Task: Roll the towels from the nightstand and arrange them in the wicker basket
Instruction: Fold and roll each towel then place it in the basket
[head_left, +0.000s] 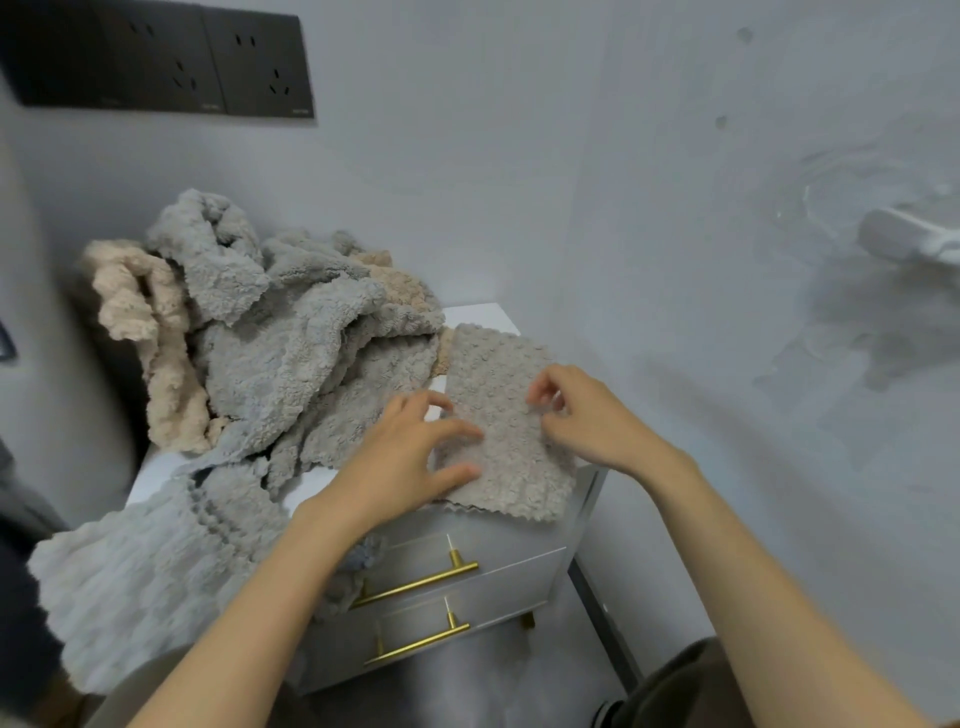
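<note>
Nightstand (485, 318) holds towel (511, 467), apparently in right grip (584, 415).

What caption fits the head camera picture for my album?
Left hand presses and right hand pinches a small taupe towel on the white nightstand, beside a heap of unrolled towels.

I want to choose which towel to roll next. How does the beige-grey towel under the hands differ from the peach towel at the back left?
The beige-grey towel lies flat on the nightstand; the peach towel is crumpled and hangs at the grey heap's left side. The left hand presses the beige-grey towel and the right hand pinches it; no hand touches the peach towel. Both look fluffy and bumpy.
</note>
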